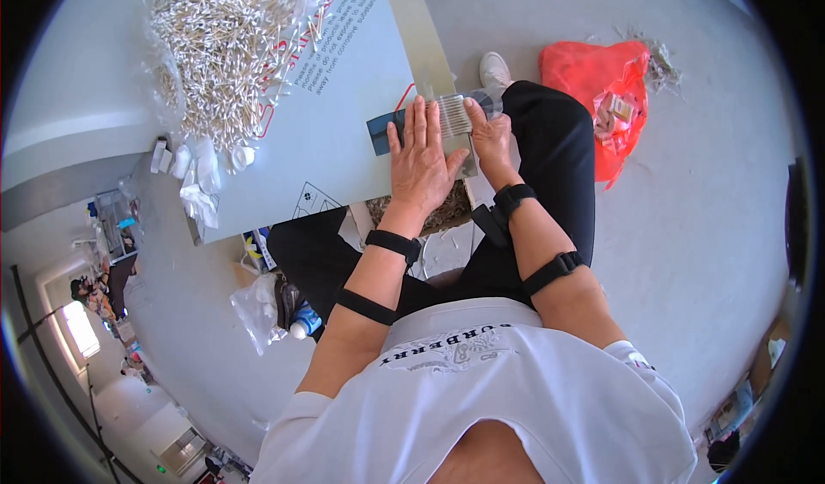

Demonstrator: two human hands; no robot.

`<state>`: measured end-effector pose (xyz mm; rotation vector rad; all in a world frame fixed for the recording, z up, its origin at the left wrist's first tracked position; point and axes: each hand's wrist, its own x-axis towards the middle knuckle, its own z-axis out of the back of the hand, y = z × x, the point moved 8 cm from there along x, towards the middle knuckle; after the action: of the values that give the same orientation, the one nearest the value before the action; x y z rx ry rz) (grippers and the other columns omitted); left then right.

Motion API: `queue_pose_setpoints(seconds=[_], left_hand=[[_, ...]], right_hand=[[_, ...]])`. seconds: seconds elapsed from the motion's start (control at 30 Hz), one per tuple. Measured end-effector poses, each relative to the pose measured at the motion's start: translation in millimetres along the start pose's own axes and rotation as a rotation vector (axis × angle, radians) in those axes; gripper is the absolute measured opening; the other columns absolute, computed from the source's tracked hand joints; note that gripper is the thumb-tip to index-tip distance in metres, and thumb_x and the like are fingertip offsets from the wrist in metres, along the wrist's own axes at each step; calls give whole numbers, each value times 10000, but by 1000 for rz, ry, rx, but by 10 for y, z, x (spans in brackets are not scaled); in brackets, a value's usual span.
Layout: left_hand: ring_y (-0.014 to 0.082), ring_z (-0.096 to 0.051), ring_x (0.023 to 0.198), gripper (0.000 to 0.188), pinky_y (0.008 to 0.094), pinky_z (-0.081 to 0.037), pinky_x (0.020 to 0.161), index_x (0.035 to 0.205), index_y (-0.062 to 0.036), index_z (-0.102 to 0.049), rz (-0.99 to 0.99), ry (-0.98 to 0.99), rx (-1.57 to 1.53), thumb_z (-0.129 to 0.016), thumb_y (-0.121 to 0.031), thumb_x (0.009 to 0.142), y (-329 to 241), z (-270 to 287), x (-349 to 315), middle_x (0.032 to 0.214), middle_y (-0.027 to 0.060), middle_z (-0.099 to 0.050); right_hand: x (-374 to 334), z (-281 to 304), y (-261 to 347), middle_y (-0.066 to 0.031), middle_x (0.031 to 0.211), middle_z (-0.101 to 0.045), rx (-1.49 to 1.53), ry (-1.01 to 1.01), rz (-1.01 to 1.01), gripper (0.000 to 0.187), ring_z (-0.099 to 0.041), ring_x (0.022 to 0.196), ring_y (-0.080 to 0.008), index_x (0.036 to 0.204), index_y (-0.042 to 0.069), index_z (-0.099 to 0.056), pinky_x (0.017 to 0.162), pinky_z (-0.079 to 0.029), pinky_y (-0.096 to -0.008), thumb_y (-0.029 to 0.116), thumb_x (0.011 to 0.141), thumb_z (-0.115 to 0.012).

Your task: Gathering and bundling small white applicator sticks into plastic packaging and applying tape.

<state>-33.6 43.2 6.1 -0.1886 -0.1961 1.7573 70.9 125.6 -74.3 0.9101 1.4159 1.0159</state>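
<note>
A row of cotton swabs (454,115) lies side by side at the table's right edge, between my two hands. My left hand (423,159) is stretched flat, its fingers pressed against the left part of the row and over a dark blue flat piece (379,134). With its thumb on top, my right hand (491,143) grips a clear plastic bag (491,102) at the right end of the swabs. Its other fingers are mostly hidden underneath. Whether the swabs are inside the bag I cannot tell.
A big heap of loose cotton swabs (219,50) covers the far left of the table (335,132). Crumpled white plastic (202,188) lies at its left corner. Below the edge, between my legs, sits an open box (447,218). A red plastic bag (593,76) stands on the floor at right.
</note>
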Motion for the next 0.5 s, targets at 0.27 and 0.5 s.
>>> queue_pose_setpoints(seconds=[0.27,0.5], left_hand=[[318,-173,1432,808,542,-141,1132,1467,-10,-219,-10,-65,-18,-612,-380,865,-26,82,11,1542,182,-185],[390,-463,1223,455,462,-374,1019,1208,22,-508,-52,-353,-266,-662,-56,787,617,594,600,1256,218,-533]], right_hand=[[70,205,88,-189,652,-574,-213,-123,147,517,-542,605,-233,757,-68,-599,602,-449,-379,435,871,-640],[651,374,1096,-43,690,-617,-117,-66,274,184,-512,617,-100,853,-35,-644,582,-430,-254,150,852,-647]])
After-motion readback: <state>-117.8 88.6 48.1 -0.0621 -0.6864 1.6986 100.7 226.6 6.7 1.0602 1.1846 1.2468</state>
